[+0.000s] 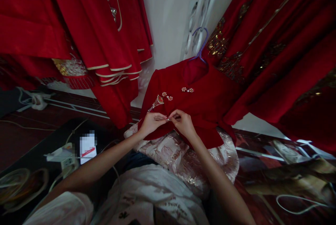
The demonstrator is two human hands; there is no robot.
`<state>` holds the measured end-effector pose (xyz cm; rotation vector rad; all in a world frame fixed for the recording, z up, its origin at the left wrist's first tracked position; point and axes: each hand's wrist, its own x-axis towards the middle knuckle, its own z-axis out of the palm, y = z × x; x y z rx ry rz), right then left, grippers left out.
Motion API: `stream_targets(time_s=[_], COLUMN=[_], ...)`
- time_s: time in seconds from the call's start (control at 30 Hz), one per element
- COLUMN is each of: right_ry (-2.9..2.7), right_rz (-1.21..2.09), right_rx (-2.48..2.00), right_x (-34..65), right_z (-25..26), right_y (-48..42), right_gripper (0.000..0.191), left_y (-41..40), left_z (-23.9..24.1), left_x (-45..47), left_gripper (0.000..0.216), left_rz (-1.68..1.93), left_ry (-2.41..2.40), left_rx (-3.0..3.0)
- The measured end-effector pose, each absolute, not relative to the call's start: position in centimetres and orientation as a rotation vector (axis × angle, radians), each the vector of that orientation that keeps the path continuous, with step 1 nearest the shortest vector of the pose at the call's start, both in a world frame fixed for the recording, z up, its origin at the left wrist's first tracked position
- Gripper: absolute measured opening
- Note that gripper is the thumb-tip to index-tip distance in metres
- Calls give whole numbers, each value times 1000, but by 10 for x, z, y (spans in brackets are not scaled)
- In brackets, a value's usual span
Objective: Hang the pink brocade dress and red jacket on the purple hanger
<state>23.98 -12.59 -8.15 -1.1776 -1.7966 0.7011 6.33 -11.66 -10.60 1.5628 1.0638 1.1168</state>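
Observation:
A red jacket (210, 106) on a purple hanger (201, 53) is spread over my lap. My left hand (153, 124) and my right hand (183, 124) meet at its front, fingertips almost touching. Both pinch a small beaded fastener (168, 119), mostly covered by my fingers. Above my hands, a flower-shaped beaded fastener (187, 90) shows on the jacket front. To its left sits a jewelled brooch (159, 100) with hanging beads. Under the jacket, a pale pink and gold brocade cloth (173, 158) lies across my legs.
Red garments with pale edging (112, 67) hang at the left, and gold-embroidered red garments (262, 50) at the right. A lit phone (88, 148), a power strip (68, 163) and coiled cords (15, 183) are at the lower left. White cabinet doors (168, 15) stand behind.

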Motion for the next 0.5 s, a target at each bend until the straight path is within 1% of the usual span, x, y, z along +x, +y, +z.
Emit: stream_targets(time_s=[0.13,0.2,0.3,0.43,0.5], right_ry=[-1844,-1803,-1719,-1670,-1681], right_rz=[735,704,683,835,910], right_rx=[-1210,-1231,-1215,-1190,-1192], right_x=[250,261,278,287,285], right_z=[-65,-52,-36,-25,-24], right_y=[-127,-128,-131,-137,-140], right_gripper=[8,7,11,19,22], left_y=[-113,-112,-114,-125,-131], left_z=[-92,-82,-71,-70,-74], left_x=[55,51,48,54,59], left_gripper=[25,24,14,14,18], left_rz=[1014,1089,1211,1064,975], left_ry=[1093,1194,1279,1274,1271], left_rx=[1761,1886,2023,2236,2346])
